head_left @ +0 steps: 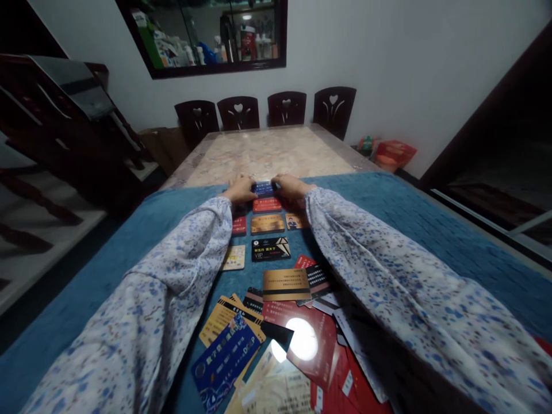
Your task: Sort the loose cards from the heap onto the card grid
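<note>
At the far edge of the blue cloth, a blue card [264,188] lies between my hands. My left hand [240,188] has its curled fingers at the card's left edge, and my right hand [290,187] grips the right edge. Just nearer is a red card [267,204], then a gold card [268,223] and a black VIP card [271,249], forming a column. Beside it are a red card [239,225], a card with a portrait [297,221] and a cream card [234,257], partly covered by my forearms.
A loose, overlapping pile of cards spreads close to me, with a gold card [286,284], a large red card [321,328] and a blue card [225,362] on top. Beyond the blue cloth [379,218] stretches the marble tabletop [267,149]. Several dark chairs [287,108] stand at its far end.
</note>
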A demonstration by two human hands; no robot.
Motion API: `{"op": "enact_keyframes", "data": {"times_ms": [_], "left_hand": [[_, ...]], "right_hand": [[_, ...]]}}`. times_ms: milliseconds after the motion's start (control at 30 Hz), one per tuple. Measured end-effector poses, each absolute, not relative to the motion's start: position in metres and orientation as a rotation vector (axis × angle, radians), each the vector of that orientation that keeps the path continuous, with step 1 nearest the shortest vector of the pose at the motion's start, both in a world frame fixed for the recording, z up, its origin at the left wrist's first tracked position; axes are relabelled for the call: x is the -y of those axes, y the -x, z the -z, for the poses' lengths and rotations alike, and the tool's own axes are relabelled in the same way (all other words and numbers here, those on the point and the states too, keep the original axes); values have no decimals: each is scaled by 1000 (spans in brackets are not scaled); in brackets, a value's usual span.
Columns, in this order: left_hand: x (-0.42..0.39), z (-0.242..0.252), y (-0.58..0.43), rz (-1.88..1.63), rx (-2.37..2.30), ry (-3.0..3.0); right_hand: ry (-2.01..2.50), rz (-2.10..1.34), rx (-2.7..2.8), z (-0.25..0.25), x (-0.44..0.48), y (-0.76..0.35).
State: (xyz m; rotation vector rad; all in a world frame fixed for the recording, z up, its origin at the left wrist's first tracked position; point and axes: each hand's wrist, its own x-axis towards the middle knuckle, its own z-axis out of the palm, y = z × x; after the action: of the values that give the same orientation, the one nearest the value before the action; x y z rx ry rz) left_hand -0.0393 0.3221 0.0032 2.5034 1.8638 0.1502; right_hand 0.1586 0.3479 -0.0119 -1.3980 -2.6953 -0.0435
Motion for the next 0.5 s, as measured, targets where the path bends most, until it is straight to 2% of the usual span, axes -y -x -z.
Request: {"op": "enact_keyframes", "data": {"times_ms": [500], "left_hand": [[-335,1,48,-141,-1781,-2505]], "right_hand": [[1470,-71,2639,13,-342,-159]]}}
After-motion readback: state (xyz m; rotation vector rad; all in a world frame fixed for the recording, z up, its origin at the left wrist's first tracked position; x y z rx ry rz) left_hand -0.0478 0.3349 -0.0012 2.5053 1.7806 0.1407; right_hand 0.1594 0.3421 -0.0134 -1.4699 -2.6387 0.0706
